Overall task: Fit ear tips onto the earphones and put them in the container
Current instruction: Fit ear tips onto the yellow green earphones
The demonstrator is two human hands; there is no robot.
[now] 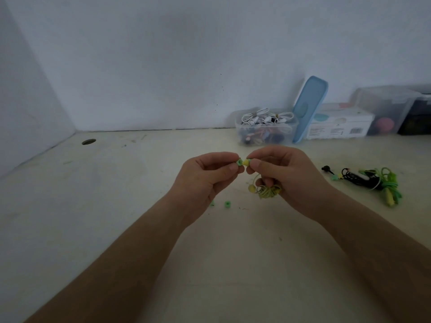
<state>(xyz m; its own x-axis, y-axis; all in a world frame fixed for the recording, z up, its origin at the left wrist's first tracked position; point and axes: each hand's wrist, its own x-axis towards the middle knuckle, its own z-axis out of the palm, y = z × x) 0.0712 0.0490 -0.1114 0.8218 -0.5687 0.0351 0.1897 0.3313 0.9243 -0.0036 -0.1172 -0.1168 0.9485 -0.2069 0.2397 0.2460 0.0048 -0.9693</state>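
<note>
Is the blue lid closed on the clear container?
No, the blue lid stands tilted beside the open clear container, not on top of it.

A: What does the pale cream table (121,217) look like from your end?
B: Matt and scuffed, I'd say, with stains toward its far left corner.
A: And along the far edge?
B: I see a clear plastic container (242,134), faintly frosted, a smooth light blue plastic lid (310,106) and a matt white cardboard box (338,127).
A: The little pieces?
B: The small green ear tip (239,162) looks soft, matt rubber; the round yellow earbud (246,162), smooth plastic.
</note>
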